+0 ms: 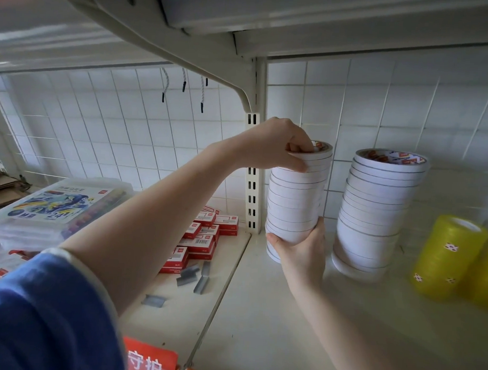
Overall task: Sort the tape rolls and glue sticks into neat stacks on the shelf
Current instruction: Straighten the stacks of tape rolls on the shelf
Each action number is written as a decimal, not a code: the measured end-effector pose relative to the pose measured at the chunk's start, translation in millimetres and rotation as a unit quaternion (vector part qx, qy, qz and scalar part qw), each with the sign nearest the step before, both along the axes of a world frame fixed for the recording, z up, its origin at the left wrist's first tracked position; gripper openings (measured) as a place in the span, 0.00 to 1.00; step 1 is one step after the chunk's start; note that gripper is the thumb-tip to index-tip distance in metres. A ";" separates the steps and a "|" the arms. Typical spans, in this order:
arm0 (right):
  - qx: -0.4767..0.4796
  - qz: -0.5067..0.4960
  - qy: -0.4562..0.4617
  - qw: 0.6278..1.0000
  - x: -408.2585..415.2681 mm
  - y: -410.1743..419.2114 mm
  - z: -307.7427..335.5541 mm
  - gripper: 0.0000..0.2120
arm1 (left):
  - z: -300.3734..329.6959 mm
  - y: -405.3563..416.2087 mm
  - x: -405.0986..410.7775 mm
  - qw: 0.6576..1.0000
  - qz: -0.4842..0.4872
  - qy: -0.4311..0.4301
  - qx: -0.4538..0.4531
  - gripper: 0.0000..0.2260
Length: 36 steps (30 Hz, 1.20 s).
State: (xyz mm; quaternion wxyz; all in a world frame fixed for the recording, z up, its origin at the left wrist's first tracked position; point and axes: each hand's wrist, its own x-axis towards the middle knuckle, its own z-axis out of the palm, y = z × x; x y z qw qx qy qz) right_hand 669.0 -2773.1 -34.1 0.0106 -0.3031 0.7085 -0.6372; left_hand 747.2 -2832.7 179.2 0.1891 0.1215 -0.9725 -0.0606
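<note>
My left hand (277, 147) pinched the top of the tall tape stack (296, 197) on the shelf (274, 310), my right hand (300, 246) cupped its bottom, and a bump could topple it.

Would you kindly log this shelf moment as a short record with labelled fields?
left hand: left hand grips the top rolls of the left tape stack
right hand: right hand holds that stack low down
second stack: right tape stack, standing apart, untouched, uneven
yellow rolls: yellow rolls at the far right, blurred
neighbouring bay: red boxes and loose staple strips
support: shelf
</note>
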 end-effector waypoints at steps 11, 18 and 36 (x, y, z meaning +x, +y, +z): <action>-0.002 0.035 0.002 0.999 -4.6 10.3 3.1 0.35 | 0.6 -3.4 -1.7 1.000 -0.003 0.001 0.015 0.11; -0.015 0.076 -0.004 0.997 -9.9 14.8 1.5 0.33 | -6.0 -3.9 -0.1 1.000 0.017 0.013 -0.020 0.14; 0.246 0.062 0.107 0.961 -17.6 36.9 -8.0 0.39 | -91.3 -19.6 25.6 0.931 0.130 0.143 0.309 0.52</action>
